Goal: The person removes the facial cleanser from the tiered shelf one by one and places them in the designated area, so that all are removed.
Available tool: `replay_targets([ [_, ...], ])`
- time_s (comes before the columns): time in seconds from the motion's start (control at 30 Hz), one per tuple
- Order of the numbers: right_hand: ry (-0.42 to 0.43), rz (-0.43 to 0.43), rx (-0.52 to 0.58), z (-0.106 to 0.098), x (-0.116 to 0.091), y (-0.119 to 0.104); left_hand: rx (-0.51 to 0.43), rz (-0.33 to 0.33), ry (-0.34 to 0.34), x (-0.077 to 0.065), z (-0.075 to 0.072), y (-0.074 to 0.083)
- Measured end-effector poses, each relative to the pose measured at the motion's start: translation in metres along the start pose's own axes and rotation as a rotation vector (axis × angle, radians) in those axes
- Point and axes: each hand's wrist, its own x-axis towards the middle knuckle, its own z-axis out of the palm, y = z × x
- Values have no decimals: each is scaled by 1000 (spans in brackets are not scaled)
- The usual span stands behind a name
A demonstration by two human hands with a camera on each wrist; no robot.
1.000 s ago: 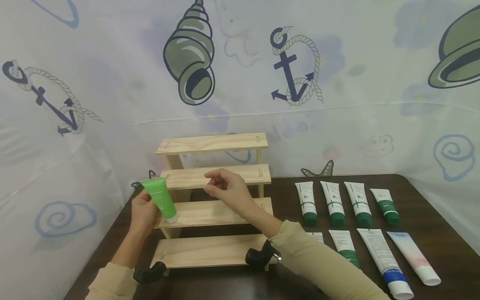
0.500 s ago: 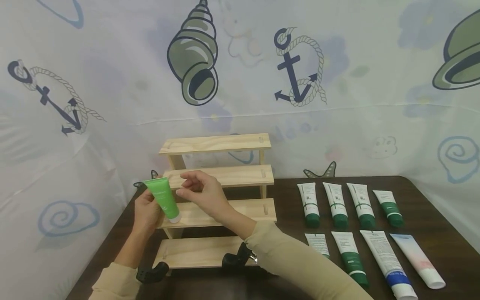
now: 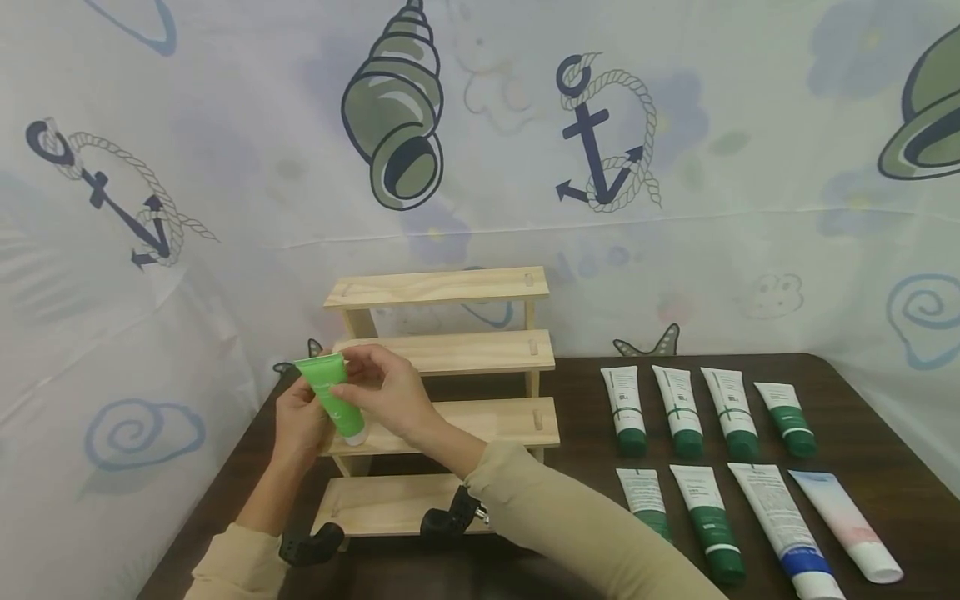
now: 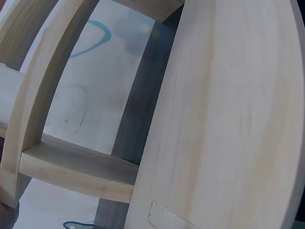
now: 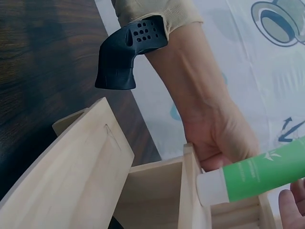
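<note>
A light green squeeze tube (image 3: 343, 412) with a white cap (image 5: 213, 187) leans at a slant, cap down, at the left end of the third board of a wooden tiered shelf (image 3: 480, 421). My left hand (image 3: 297, 421) holds the tube from behind; its fingers are mostly hidden there. The right hand (image 3: 390, 390) has its thumb across the front of the tube and its fingers at the far side, near the crimped end. In the right wrist view its fingertips (image 5: 288, 205) show just below the tube. The left wrist view shows mostly bare boards.
On the dark table (image 3: 570, 500), to the right of the shelf, lie two rows of tubes. Several are white with green caps, one is white with a blue band (image 3: 787, 533), and one is pale pink and blue (image 3: 846, 525). A patterned cloth (image 3: 495, 167) hangs behind.
My right hand has moved left across the shelf from the middle and reached the green tube. The left hand and the tube stay at the shelf's left end.
</note>
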Motion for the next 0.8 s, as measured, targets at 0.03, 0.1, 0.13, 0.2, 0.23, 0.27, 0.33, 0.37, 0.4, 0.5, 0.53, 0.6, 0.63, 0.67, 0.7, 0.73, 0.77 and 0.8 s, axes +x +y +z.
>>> replay_targets([
  [0.03, 0, 3, -1, 0, 0, 1, -4, -2, -5, 0, 0, 0],
  [0.1, -3, 10, -4, 1, 0, 2, -11, -2, -13, -1, 1, 1],
  [0.13, -2, 13, -9, 1, 0, 3, -12, -3, -16, -1, 2, 1],
  [0.2, -2, 17, -22, 2, 0, 4, -7, 0, -18, -1, 2, 2],
  [0.23, 0, 16, -31, 2, 0, 4, -8, 2, -17, -1, 3, 3],
  [0.27, 0, 16, -35, 2, 0, 5, -11, 1, -17, -1, 3, 3],
  [0.33, 4, 12, -39, 3, 0, 5, -7, 0, -14, -1, 3, 3],
  [0.37, 5, 10, -38, 3, 0, 5, -8, -3, -12, -1, 3, 3],
  [0.4, 7, 9, -34, 4, 0, 5, -8, -7, -8, -1, 4, 3],
  [0.5, 16, 13, -32, 5, -1, 5, 0, -20, -1, -1, 4, 3],
  [0.53, 19, 14, -33, 5, -1, 5, -5, -24, -2, -1, 4, 3],
  [0.6, 24, 17, -38, 5, -1, 4, 3, -28, 5, 0, 3, 2],
  [0.63, 26, 19, -41, 4, -1, 4, 5, -30, 5, 0, 3, 2],
  [0.67, 28, 19, -43, 4, -2, 5, 5, -32, 6, 0, 3, 1],
  [0.7, 30, 18, -47, 4, -2, 5, 21, -30, 10, 0, 2, 1],
  [0.73, 34, 16, -48, 4, -2, 5, 27, -29, 12, 0, 2, 0],
  [0.77, 38, 11, -50, 4, -2, 5, 44, -29, 19, 0, 2, 0],
  [0.8, 42, 7, -48, 3, -3, 6, 54, -21, 18, 0, 2, 0],
])
